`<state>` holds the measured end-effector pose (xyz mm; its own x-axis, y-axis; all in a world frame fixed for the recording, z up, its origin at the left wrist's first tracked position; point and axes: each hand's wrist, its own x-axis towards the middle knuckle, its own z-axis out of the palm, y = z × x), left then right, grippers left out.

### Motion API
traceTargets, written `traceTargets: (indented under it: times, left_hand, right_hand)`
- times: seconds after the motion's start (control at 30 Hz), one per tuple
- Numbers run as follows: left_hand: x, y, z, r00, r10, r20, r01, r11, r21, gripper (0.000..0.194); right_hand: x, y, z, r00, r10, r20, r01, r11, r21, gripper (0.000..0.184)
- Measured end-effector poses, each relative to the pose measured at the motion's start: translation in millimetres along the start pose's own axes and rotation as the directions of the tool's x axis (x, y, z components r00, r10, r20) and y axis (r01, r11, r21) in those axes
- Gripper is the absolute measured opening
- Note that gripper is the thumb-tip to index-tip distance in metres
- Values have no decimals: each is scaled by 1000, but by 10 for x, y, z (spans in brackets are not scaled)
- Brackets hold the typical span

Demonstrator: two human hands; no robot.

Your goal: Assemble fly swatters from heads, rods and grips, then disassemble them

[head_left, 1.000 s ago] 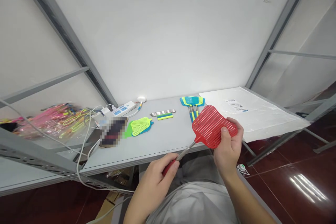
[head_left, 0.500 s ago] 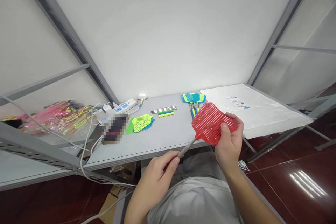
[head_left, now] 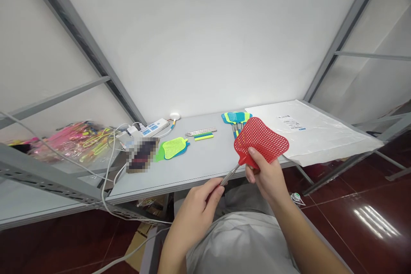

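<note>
A red fly swatter (head_left: 261, 137) with a perforated paddle is held up over the table's front edge. My left hand (head_left: 197, 207) is closed around its thin metal rod (head_left: 229, 175). My right hand (head_left: 266, 175) grips the lower part of the paddle near its neck, thumb on top and fingers underneath. Behind it lie several assembled blue and yellow-green fly swatters (head_left: 236, 117), their handles partly hidden by the red paddle. Loose yellow-green paddles (head_left: 175, 147) lie on blue ones toward the left. Between these groups are metal rods (head_left: 201, 132) and coloured handle grips (head_left: 204, 136).
A power strip (head_left: 156, 127) with cables and a blurred-out dark object (head_left: 143, 156) sit on the table's left side. White plastic wrapping (head_left: 321, 132) covers the right side. Bagged colourful items (head_left: 70, 141) lie on the far-left shelf. Metal posts (head_left: 72, 30) frame the table.
My right hand has slid from the paddle's outer edge to near its neck. The swatter has tilted slightly and moved a little up. My left hand still grips the rod.
</note>
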<state>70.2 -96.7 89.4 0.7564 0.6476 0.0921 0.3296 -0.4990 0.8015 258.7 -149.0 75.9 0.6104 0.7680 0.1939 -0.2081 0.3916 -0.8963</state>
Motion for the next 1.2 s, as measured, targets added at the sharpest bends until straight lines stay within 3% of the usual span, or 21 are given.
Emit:
traceTargets:
  times: [0.3, 0.57, 0.7, 0.83, 0.93, 1.07, 1.2]
  left_hand:
    - [-72, -83, -135, 999, -41, 13, 40, 999, 36, 31]
    - [1, -81, -22, 1000, -2, -3, 2, 999, -42, 30]
    - [14, -61, 3, 1000, 3, -7, -3, 998, -64, 30]
    - [-30, 26, -55, 1000, -8, -30, 10, 999, 46, 30]
    - [-75, 113, -114, 999, -16, -38, 21, 990, 140, 31]
    - [-96, 191, -122, 997, 31, -69, -17, 982, 190, 29]
    - [-72, 181, -49, 991, 79, -104, -45, 955, 292, 27]
  right_hand:
    - [-50, 27, 36, 978, 64, 198, -40, 992, -122, 35]
    - [-96, -45, 41, 982, 41, 187, 2, 975, -223, 42]
    - [-112, -76, 41, 974, 65, 215, -30, 986, -162, 39]
    - [-110, -40, 35, 965, 102, 242, -86, 993, -79, 29]
    - [-129, -18, 45, 961, 125, 248, -79, 979, -187, 22]
    - [-225, 17, 152, 933, 153, 325, -50, 951, -305, 28]
    - [-322, 60, 280, 944, 76, 320, 22, 957, -290, 33]
